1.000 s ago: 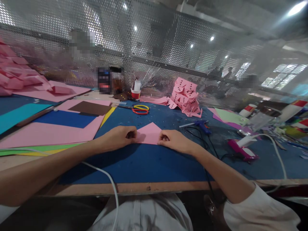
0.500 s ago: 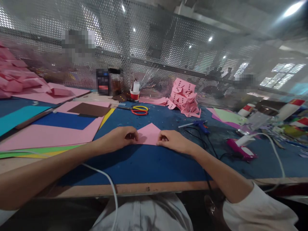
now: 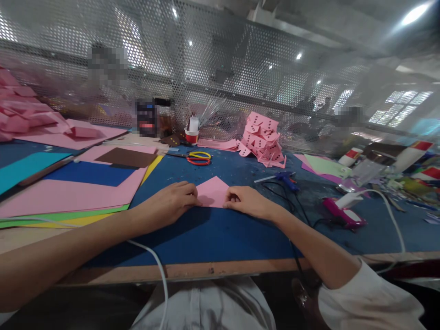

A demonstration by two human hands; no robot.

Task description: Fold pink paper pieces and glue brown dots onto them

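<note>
A pink sheet of paper [image 3: 213, 190] lies on the blue table top, with one corner pointing away from me and a straight edge toward me. My left hand [image 3: 178, 199] is closed at its left end, fingers curled and fingertips on the paper. At the right end my right hand [image 3: 245, 200] pinches the paper's edge between thumb and curled fingers. Both hands rest low on the table, and the fingers cover the side corners of the paper.
Scissors with yellow and red handles [image 3: 199, 158] lie beyond the paper. A blue glue gun [image 3: 287, 180] and its cord are at the right, near a magenta power strip [image 3: 343, 214]. Coloured sheets [image 3: 85, 197] lie left; cut pink pieces [image 3: 261, 137] are piled behind.
My left hand has turned over slightly, its fingers now closer together over the paper's left end. My right hand and the paper have stayed in place.
</note>
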